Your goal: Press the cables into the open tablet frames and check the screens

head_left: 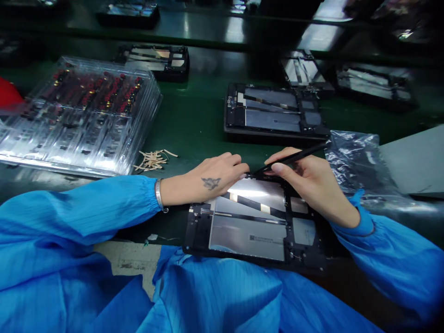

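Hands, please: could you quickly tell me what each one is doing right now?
Left hand: holds nothing, fingers pressed on the top edge of the open tablet.
Right hand: closed on a thin black tool, its tip at the tablet's top edge.

An opened tablet point(255, 224) lies flat, silver plates exposed; a thin black stylus point(291, 158) slants onto its far edge.

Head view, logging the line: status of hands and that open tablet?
Left hand pressing open tablet top edge. Right hand gripping black stylus, tip at same edge. Nothing blocking.
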The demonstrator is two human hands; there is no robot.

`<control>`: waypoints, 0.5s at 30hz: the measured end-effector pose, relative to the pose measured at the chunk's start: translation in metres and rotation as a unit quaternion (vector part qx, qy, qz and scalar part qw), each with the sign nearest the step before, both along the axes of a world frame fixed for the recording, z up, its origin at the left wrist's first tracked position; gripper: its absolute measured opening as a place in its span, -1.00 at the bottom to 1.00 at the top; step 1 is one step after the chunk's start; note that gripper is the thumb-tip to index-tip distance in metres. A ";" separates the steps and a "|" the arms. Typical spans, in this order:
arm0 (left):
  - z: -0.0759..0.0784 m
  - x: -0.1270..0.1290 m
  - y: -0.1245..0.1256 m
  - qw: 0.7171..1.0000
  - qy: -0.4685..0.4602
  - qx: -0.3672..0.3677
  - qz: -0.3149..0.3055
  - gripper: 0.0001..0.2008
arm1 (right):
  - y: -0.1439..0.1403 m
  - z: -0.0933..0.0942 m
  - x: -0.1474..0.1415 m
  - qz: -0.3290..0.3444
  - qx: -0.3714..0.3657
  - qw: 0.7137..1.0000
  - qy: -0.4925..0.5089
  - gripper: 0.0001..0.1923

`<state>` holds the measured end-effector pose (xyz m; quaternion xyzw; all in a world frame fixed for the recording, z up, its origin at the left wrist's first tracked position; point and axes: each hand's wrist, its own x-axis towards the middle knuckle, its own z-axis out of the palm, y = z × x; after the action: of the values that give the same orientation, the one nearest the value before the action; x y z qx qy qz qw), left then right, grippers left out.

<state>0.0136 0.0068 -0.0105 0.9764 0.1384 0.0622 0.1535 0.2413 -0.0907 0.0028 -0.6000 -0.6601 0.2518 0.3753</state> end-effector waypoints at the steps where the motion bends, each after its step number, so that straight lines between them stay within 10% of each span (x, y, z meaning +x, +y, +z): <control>1: 0.000 0.000 0.000 1.000 0.000 0.000 0.001 -0.66 | 0.000 0.000 0.000 -0.001 0.003 1.000 0.002 -0.81; 15: -0.003 0.003 0.000 0.999 0.011 0.016 0.025 -0.68 | -0.008 0.007 -0.003 -0.111 0.022 0.990 0.087 -0.76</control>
<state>0.0162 0.0066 -0.0133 0.9757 0.1633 0.0577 0.1344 0.2383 -0.0986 0.0099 -0.6366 -0.5597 0.2456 0.4703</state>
